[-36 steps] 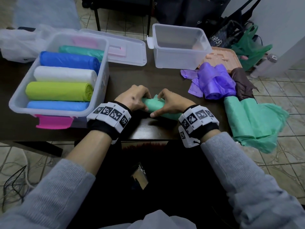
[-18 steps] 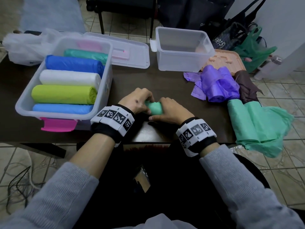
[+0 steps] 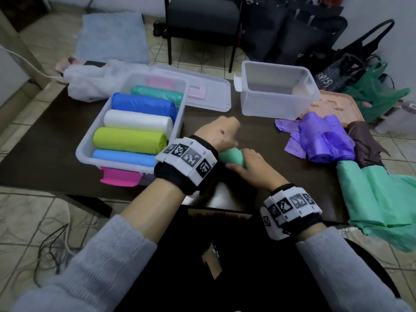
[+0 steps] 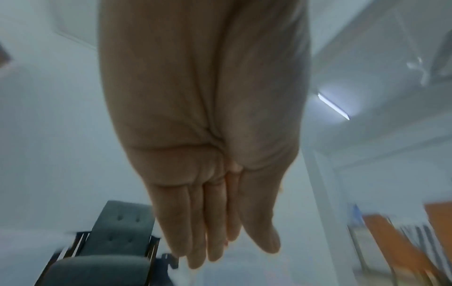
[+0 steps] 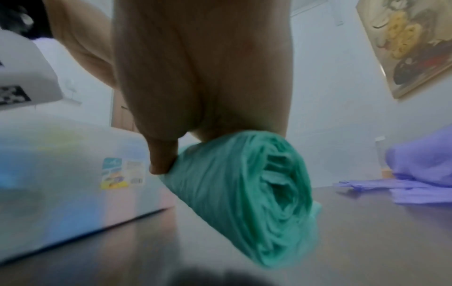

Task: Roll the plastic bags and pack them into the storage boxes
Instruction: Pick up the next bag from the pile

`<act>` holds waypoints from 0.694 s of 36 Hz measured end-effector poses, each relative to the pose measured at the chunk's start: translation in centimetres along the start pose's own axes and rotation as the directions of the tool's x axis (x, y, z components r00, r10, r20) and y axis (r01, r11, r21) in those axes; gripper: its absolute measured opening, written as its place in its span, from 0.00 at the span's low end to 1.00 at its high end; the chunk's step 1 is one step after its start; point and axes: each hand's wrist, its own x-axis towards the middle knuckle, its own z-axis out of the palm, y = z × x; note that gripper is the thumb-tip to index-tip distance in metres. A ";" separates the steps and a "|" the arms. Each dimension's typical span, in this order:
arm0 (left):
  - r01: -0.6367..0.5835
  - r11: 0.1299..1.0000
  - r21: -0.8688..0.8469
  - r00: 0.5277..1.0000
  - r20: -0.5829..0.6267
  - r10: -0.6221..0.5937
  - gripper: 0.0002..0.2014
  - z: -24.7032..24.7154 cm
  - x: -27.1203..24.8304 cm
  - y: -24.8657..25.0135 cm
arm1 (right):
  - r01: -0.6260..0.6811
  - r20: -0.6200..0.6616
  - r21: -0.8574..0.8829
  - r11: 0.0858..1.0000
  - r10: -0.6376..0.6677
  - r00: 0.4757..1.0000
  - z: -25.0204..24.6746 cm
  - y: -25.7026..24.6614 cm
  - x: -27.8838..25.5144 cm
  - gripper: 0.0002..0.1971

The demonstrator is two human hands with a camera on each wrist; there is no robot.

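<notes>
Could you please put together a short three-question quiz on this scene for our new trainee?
1. True or false: the right hand grips the green roll.
2. How many rolls lie in the left storage box?
3. Which loose bag lies nearest the empty storage box: (a) purple bag, (b) brown bag, (c) green bag?

Key
1. True; its fingers curl over the roll, which rests on the table, while the left hand is lifted, fingers straight.
2. Five: teal, dark blue, white, lime, light blue.
3. (a)
</notes>
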 end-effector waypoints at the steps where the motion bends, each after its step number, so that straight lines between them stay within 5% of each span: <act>1: -0.017 1.000 -0.023 0.999 -0.028 0.017 0.25 -1.4 -0.2 0.2 | 0.003 -0.024 0.035 0.999 -0.002 1.000 -0.3 -0.3 0.5 0.27; 7: -0.034 0.990 -0.135 0.975 -0.223 0.003 0.23 -11.2 -2.6 -2.2 | 0.154 -0.219 0.280 0.948 -0.093 0.971 -3.7 -3.5 3.4 0.24; 14: 0.137 0.948 -0.289 0.890 -0.385 -0.246 0.20 -17.4 -4.2 -10.7 | 0.366 -0.399 0.433 0.824 -0.189 0.897 -6.9 -10.6 7.3 0.18; 19: 0.385 0.816 -0.432 0.869 -0.128 -0.478 0.23 -17.4 -3.1 -17.4 | 0.489 -0.427 0.399 0.776 -0.315 0.847 -7.0 -15.9 10.6 0.24; 25: 0.531 0.530 -0.661 0.808 0.207 -0.551 0.29 -15.4 -2.6 -20.3 | 0.468 -0.313 0.209 0.859 -0.394 0.864 -6.0 -19.0 13.7 0.27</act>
